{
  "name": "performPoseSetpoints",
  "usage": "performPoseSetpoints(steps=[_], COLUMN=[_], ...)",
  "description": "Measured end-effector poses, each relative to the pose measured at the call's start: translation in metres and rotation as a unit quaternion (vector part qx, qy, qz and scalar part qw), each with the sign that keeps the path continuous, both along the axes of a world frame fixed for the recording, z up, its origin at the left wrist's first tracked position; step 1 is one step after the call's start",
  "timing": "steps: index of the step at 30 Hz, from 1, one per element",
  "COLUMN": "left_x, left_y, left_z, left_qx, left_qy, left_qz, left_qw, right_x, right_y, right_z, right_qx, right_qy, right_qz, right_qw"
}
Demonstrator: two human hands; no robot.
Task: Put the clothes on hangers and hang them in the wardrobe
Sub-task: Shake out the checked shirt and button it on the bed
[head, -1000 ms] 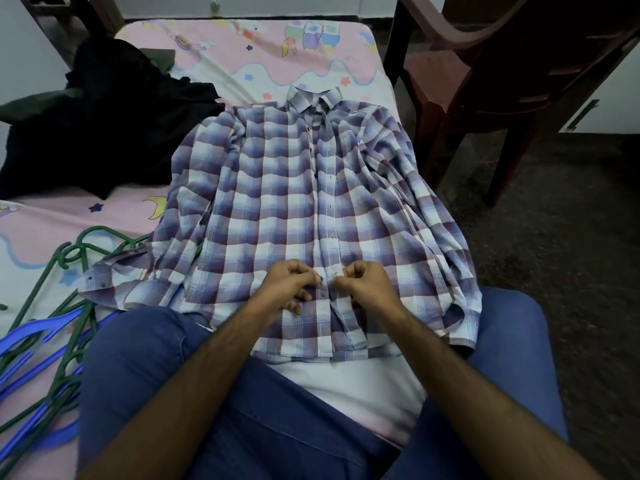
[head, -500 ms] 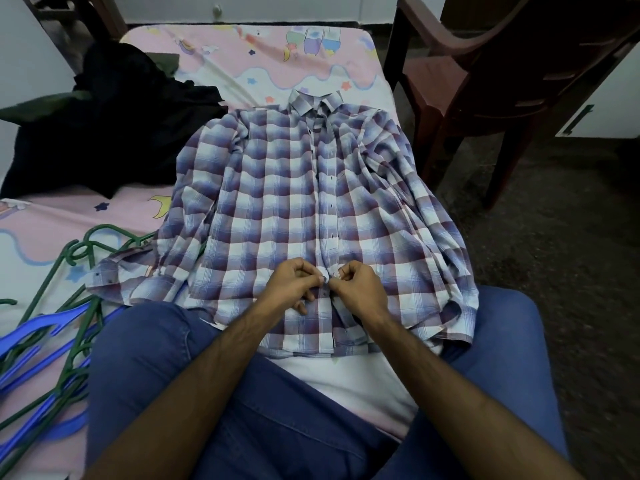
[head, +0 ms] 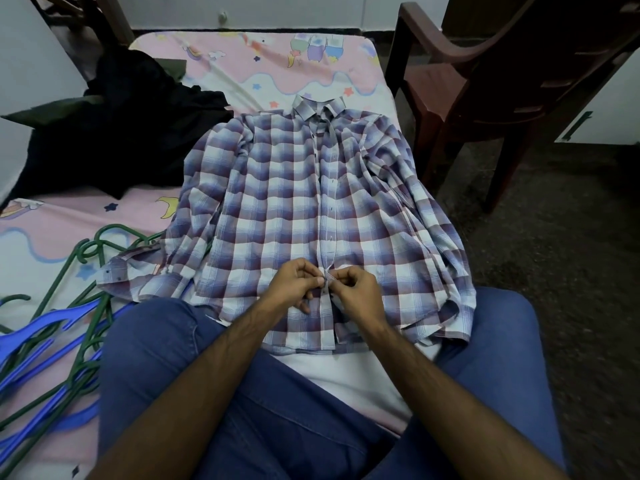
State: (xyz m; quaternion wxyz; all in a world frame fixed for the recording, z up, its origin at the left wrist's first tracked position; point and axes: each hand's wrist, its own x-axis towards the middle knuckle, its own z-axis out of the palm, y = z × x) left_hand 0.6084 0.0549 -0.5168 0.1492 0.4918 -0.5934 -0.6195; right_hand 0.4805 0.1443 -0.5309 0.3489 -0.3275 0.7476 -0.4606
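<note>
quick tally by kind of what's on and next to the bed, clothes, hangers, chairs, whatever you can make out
plaid shirt: 1, laid flat, left hand and right hand pinching its front placket
dark clothes pile: 1 heap, pieces cannot be separated
green hangers: several, tangled, exact number unclear
blue hangers: several, overlapping, exact number unclear
brown chair: 1
Total: 5 kinds

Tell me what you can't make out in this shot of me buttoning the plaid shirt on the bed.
- Head view: the button being worked, covered by the left hand and right hand pinching the plaid shirt.
- Hangers: cut off by the left edge.
- Dark clothes: too dark to identify.
- Wardrobe: out of frame.
</note>
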Motion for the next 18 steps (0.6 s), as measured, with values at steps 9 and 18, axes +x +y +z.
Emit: performPoseSetpoints(steps=[9,18], left_x=[-0.0003,-0.0029], left_y=[-0.0024,-0.0021], left_z=[-0.0024,-0.0027], left_qx=[0.009,-0.011], left_qy=[0.000,-0.024], left_qz=[0.000,-0.004], left_qw=[1.000,1.000], right_x=[-0.0047,0.0009], right_y=[-0.0064,-0.0034], right_z=[0.0024,-0.0010], right_qx=[0.029,0.000], right_qy=[-0.037,-0.034], right_qz=[0.019,-0.004], right_qw=[0.999,0.999])
